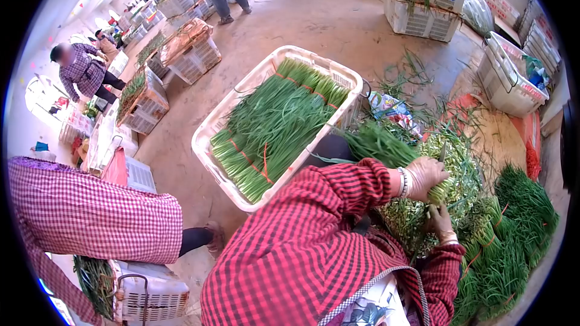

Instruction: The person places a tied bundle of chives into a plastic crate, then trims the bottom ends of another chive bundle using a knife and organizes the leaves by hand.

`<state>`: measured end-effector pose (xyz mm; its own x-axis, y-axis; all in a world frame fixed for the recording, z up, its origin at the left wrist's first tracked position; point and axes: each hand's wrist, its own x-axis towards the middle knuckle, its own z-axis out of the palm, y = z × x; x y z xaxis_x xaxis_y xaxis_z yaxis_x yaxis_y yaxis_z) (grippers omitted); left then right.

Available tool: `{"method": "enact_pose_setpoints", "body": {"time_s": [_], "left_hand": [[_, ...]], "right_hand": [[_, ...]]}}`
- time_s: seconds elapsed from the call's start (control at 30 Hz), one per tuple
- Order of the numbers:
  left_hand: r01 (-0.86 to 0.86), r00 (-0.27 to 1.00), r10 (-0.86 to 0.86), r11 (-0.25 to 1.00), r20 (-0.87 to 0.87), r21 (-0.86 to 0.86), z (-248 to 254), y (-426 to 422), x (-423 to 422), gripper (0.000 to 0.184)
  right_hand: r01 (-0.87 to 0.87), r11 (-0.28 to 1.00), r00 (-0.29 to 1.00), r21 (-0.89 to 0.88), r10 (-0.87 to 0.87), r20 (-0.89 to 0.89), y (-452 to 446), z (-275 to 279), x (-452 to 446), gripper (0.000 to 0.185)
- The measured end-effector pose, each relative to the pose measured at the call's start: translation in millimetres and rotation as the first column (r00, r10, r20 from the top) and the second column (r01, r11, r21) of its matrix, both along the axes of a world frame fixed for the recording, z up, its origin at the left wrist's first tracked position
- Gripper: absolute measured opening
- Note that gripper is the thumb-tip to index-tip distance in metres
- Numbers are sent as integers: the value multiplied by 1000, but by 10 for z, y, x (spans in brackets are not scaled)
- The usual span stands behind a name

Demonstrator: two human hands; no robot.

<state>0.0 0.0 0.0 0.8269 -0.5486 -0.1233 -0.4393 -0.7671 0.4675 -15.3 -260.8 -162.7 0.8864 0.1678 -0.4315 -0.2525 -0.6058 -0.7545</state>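
One chive bundle, right of the white crate, seems light, soft-leaved, best held at the firmer stems the left hand clasps; whether the right hand grips is unclear.

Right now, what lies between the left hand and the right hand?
The head view shows the pale stalk ends of the held greens between the left hand and right hand.

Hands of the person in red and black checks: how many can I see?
2: the left hand around a bunch of green stalks, the right hand lower in the picture, near the bunch's pale ends. Both show only in part.
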Motion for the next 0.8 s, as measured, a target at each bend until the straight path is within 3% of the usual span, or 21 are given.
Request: {"method": "enact_pose_setpoints", "body": {"time_s": [0.03,0.07,0.1,0.13,0.17,0.23,0.3,0.33,0.37,0.4,0.43,0.5,0.53,0.57,0.6,0.63,0.7,0.73,0.8], "left_hand": [[105,982,-91,992,166,-75,138,12,-4,72],[218,928,-165,967,333,-128,265,32,-21,74],[203,952,-161,968,260,-145,344,191,-393,74],[351,841,-212,914,498,-204,463,183,-504,76],[507,645,-225,841,730,-189,534,199,-489,77],[498,613,-177,843,770,-203,539,155,-596,78],[488,585,-143,848,798,-205,425,152,-700,79],[413,721,-125,867,682,-278,252,188,-724,80],[324,833,-97,883,545,-339,78,230,-723,82],[277,883,-147,930,446,-242,-20,326,-727,85],[204,927,-104,946,359,-253,-163,413,-779,80],[30,993,36,847,113,-530,-558,441,-974,72],[-12,995,68,795,69,-607,-767,474,-1051,69],[-59,995,100,735,22,-675,-899,513,-1104,67],[-262,951,36,621,-307,-739,-915,540,-1138,65],[-443,878,14,400,-478,-802,-880,544,-1147,49],[-641,740,-7,295,-672,-709,-1147,630,-1018,34],[-766,604,24,296,-797,-571,-1060,678,-1009,23],[-873,380,-193,248,-904,-420,-1158,672,-911,36]], "right_hand": [[76,986,991,152,-58,-116,-53,183,77,35],[-12,999,976,53,1,216,-62,413,121,30],[68,957,989,281,-103,110,-81,361,-243,32],[64,960,990,271,-96,105,-54,534,-313,32],[157,879,983,449,-182,11,47,689,-264,33],[373,616,927,694,-272,-257,368,1170,-476,35],[581,241,812,778,-233,-534,723,1494,-666,36],[665,41,740,745,-166,-652,805,1547,-683,37],[663,41,742,747,-165,-650,767,1360,-678,37],[530,186,848,827,-135,-513,689,998,-673,44],[371,313,928,875,-80,-365,672,754,-664,52],[380,409,921,830,-84,-380,687,688,-809,58],[334,493,939,803,-97,-331,703,792,-879,59],[340,490,937,803,-100,-335,754,890,-917,59],[306,535,950,787,-126,-284,812,987,-948,60],[272,581,962,767,-148,-229,849,1078,-969,60],[249,595,968,764,-142,-205,870,1177,-958,63],[189,606,982,772,-111,-154,869,1196,-953,64],[108,624,994,774,-54,-95,947,1406,-984,73]]}}
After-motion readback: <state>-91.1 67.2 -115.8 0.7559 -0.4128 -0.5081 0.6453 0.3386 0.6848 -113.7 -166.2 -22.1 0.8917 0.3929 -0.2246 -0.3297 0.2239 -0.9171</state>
